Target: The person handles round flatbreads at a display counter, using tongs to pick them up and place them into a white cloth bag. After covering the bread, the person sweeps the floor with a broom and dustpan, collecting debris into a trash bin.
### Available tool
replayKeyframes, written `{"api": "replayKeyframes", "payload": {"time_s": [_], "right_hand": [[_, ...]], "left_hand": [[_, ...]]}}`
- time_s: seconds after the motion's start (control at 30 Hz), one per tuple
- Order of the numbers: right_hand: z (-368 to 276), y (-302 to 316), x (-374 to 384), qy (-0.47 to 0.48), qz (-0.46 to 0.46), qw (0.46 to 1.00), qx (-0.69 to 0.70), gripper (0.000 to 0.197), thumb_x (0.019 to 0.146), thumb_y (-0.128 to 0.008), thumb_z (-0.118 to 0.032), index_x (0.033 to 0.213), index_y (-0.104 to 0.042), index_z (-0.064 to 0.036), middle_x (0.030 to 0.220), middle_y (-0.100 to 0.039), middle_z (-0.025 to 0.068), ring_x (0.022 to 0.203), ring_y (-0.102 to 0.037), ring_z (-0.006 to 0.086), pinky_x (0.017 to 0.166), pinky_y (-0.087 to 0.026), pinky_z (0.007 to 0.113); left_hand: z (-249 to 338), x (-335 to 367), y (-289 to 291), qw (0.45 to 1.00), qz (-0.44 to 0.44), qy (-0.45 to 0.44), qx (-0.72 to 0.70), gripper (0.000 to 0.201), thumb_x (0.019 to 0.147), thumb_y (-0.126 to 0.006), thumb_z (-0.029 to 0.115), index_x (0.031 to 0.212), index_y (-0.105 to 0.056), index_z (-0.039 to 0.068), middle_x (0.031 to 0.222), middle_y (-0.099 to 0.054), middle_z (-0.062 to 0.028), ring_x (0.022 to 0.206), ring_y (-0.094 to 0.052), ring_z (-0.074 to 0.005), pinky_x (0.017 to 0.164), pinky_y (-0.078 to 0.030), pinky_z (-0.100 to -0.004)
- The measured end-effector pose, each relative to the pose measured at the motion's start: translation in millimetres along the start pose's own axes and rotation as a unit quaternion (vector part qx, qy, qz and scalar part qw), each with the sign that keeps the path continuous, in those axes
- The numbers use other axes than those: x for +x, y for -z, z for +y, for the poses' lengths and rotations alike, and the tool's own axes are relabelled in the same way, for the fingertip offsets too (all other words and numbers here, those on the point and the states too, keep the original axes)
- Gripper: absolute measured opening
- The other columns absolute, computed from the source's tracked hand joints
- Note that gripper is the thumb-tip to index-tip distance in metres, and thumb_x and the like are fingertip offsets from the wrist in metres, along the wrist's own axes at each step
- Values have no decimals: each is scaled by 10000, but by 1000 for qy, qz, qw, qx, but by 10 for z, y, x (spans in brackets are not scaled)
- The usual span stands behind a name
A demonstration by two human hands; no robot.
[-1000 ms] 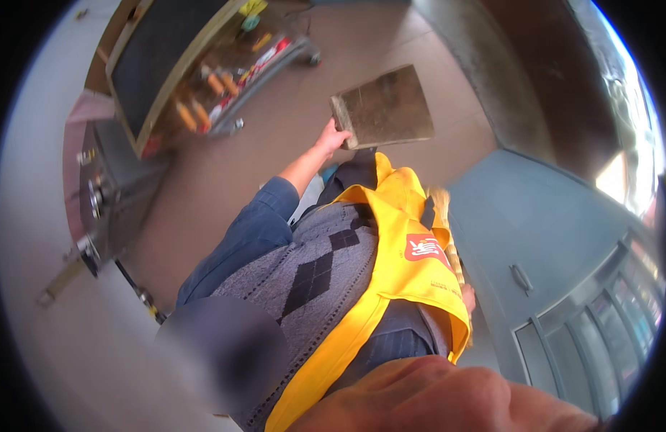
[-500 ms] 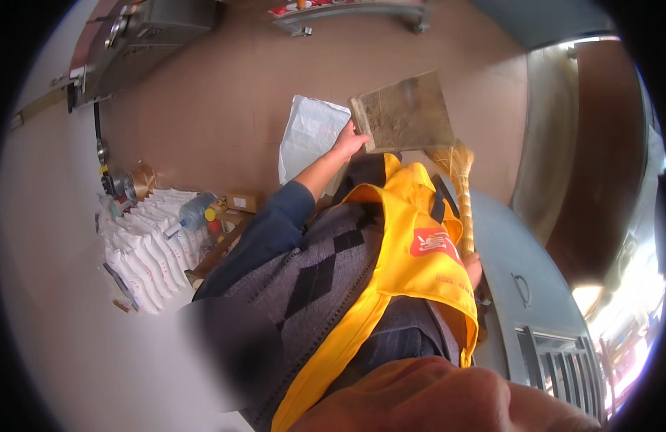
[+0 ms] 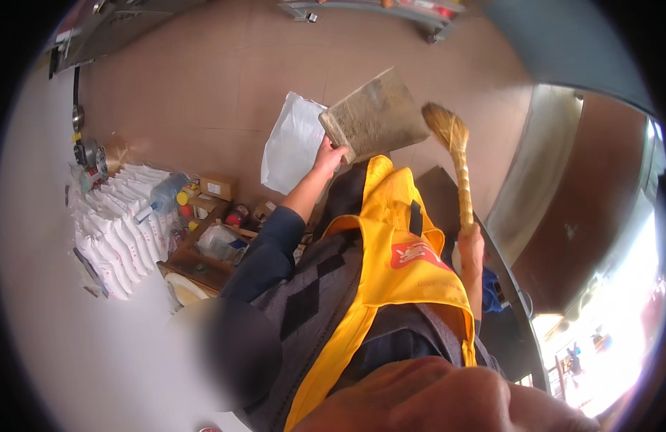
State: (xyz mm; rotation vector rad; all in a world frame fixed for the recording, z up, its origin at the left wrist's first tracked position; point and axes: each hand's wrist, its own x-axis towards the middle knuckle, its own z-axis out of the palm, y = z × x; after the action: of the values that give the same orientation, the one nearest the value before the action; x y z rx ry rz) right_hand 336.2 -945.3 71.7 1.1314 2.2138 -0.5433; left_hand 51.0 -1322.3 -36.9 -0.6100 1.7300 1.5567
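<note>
My left hand (image 3: 330,155) is closed on the thick near edge of a flat, square, dirt-stained brown dustpan (image 3: 382,119). Beside and partly behind that hand is a white sheet or flattened bag (image 3: 291,147); I cannot tell if the fingers hold it too. On the right, my right hand (image 3: 470,241) grips the bound handle of a straw hand broom (image 3: 459,155). The broom stands nearly upright in view, its bristles spread at the far end, apart from the dustpan. A yellow apron (image 3: 401,237) hangs between my arms.
White packed bags (image 3: 120,230) stand in a row at the left, near a large clear bottle (image 3: 167,193) and small cardboard boxes (image 3: 217,189). A wooden drawer or tray (image 3: 196,263) holds odds and ends. A wheeled rack (image 3: 376,11) stands across the brown floor (image 3: 217,86).
The broom has swung up and right, away from the dustpan, baring its bristles. My right hand shows more fully. The dustpan has tilted and shifted left in view; the whole view has also shifted.
</note>
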Motion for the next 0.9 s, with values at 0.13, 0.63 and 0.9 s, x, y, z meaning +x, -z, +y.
{"api": "replayKeyframes", "payload": {"time_s": [0.13,0.63,0.9], "right_hand": [[-389,172,494,40,-81,992,85,340,924,-630,-272,1121,-554,-6,872,-671,238,760,-661,388,662,-518,470],[-3246,-723,4433,288,-72,952,-68,335,971,-609,-361,1106,-563,-58,754,-686,162,632,-690,323,566,-544,461],[-4482,-1705,5126,431,31,880,-195,466,949,-618,-409,1256,-534,-69,1085,-688,262,1003,-662,488,859,-538,551]], "left_hand": [[-199,276,-177,994,28,31,-99,614,840,-672,31,1388,-428,159,1207,-632,-91,1014,-654,-227,666,-568,-359],[-1509,1270,-1318,962,173,75,-196,787,825,-672,112,1517,-306,40,1352,-593,-175,1231,-593,-310,1007,-475,-374],[-2306,1834,-1884,948,295,64,-99,787,813,-672,155,1518,-324,147,1155,-701,-172,1060,-679,-383,892,-540,-432]]}}
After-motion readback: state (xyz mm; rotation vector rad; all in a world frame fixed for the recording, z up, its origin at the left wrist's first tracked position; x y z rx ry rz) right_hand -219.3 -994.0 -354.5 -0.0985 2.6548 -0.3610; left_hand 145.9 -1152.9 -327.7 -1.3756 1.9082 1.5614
